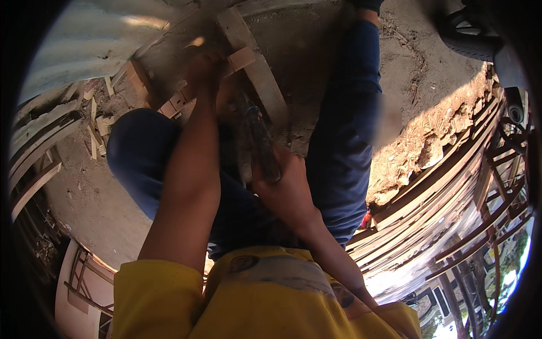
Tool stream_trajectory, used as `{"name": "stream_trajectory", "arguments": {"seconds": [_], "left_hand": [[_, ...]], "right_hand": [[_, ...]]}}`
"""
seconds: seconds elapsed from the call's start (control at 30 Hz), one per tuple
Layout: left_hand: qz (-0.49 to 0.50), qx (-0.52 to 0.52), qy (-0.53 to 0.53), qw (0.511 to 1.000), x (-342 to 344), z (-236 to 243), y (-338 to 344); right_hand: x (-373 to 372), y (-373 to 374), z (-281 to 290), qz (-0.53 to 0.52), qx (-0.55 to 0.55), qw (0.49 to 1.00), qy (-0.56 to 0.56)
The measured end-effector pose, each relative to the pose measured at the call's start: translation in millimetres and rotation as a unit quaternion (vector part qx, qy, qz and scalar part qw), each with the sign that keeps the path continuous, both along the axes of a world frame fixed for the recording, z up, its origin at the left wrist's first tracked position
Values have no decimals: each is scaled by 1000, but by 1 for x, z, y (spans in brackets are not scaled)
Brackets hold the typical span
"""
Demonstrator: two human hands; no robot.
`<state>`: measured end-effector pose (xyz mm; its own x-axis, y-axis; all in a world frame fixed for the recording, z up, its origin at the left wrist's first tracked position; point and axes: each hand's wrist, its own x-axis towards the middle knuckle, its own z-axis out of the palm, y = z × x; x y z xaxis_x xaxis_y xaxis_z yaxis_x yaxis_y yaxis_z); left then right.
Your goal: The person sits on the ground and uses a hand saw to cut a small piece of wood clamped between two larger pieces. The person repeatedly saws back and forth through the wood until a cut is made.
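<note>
Gripping a hammer (261, 144) by its handle, the right hand (285, 183) sits low between the knees, shaft running up and slightly left toward the plank (257, 68). Left hand (203, 70) lies farther up, fingers closed on a small wood block (241, 58) resting against that plank. Legs hem both sides; bare ground (316, 34) lies beyond the plank.

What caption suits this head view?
Left hand steadies a wooden block on a plank; right hand grips a hammer.
</note>
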<state>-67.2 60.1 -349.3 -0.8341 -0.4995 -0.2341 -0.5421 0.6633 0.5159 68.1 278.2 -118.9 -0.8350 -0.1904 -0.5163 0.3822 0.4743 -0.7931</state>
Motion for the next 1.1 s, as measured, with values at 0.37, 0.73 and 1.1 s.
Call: {"name": "stream_trajectory", "arguments": {"seconds": [0.37,0.73,1.1], "left_hand": [[24,-59,-25,998,0,-13,-4],[-25,-99,-6,995,5,-55,-15],[8,-69,-54,996,-4,-17,-6]], "right_hand": [[5,-11,-3,20,19,1000,9],[5,-8,-24,31,35,996,78],[1,-7,-11,-4,16,999,-28]]}}
